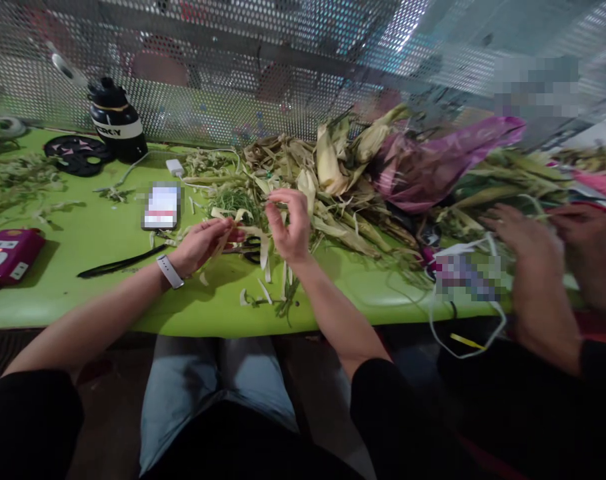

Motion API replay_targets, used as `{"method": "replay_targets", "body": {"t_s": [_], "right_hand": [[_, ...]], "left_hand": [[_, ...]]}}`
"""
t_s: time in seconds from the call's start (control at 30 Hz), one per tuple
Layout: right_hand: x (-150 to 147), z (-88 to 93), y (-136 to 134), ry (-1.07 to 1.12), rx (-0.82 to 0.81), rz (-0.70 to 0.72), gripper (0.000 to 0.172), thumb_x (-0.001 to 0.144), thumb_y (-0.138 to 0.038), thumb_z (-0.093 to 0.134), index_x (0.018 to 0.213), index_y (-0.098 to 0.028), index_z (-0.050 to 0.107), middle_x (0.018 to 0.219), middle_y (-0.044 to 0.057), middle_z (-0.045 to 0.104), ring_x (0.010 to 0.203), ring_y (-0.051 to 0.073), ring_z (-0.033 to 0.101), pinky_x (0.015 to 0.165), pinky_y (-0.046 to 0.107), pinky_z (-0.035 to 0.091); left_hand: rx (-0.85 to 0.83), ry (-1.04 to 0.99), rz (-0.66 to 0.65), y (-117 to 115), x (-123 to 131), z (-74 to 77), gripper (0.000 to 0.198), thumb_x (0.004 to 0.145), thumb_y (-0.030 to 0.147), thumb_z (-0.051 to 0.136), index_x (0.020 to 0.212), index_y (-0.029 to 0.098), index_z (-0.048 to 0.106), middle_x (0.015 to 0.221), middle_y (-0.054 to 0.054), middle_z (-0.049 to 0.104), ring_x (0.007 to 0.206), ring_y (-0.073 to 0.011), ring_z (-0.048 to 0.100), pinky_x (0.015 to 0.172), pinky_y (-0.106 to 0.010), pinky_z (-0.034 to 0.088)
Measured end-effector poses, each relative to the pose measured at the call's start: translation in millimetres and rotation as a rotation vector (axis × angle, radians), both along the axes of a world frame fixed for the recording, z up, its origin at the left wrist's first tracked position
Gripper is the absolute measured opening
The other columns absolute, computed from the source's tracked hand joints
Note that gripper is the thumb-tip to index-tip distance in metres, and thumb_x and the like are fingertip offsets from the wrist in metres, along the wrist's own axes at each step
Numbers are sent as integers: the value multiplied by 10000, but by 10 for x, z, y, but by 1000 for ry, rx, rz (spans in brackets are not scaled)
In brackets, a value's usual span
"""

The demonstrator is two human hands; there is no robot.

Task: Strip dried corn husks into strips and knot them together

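Observation:
My left hand [207, 243], with a white watch band on its wrist, is closed in a pinch on a pale corn husk strip [243, 215]. Other thin strips dangle around its fingers. To the right, my right hand [293, 227] is raised with bent fingers, thumb and forefinger slightly apart; nothing shows between them. Scissors [253, 249] lie partly hidden behind the strips, between my hands. Just beyond is a bundle of thin green shreds [237, 205]. A heap of dried corn husks [333, 167] spreads behind my right hand.
A phone [161, 207], a black strap [120, 262] and a magenta power box [13, 257] lie left. Behind them stands a black bottle [117, 123]. A purple plastic bag [423, 163] rests on the husks. At right are another person's hands [527, 237] and a white cable [433, 320].

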State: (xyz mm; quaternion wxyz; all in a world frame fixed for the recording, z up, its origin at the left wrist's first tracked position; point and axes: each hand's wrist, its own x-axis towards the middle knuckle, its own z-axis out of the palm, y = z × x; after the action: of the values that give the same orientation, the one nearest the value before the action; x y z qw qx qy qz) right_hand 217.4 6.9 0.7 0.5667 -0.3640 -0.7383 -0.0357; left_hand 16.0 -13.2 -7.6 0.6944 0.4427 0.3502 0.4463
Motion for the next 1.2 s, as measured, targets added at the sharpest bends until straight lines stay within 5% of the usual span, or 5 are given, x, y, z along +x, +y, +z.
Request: {"method": "replay_targets", "body": {"t_s": [0.37,0.6,0.83,1.07,1.2], "right_hand": [[-146,-172,-6,-254,-206,117,364,1005,-472,396,822,-204,562,784,56,620,791,187,563,787,337,432],[-210,-120,-95,-388,-117,167,367,1018,-400,389,741,-206,530,714,43,575,725,179,502,733,324,376],[-210,-207,-47,-394,-159,177,339,1014,-395,406,781,-201,559,694,31,582,698,167,538,712,306,394],[-133,-107,-90,-62,-43,-163,256,976,-388,463,1042,-191,613,1076,135,636,1116,263,550,998,454,400],[-324,-134,-235,-117,-548,261,322,912,-510,560,944,-197,625,999,93,673,969,221,617,905,411,493]], "left_hand": [[112,-83,189,27,-28,-44,275,731,342,811,893,138,724,862,-63,758,804,-152,720,804,-284,553],[231,-14,310,59,-9,-83,281,698,364,832,814,130,727,770,-49,738,709,-107,660,711,-231,504],[111,-68,367,49,2,-50,263,706,349,830,786,139,694,820,-51,737,714,-102,661,671,-223,502],[40,-222,453,114,-46,13,123,803,228,750,843,142,672,893,-54,736,861,-125,703,762,-240,546],[64,-214,396,77,-32,27,130,802,203,744,884,136,668,977,-77,742,921,-133,710,814,-247,556]]}}
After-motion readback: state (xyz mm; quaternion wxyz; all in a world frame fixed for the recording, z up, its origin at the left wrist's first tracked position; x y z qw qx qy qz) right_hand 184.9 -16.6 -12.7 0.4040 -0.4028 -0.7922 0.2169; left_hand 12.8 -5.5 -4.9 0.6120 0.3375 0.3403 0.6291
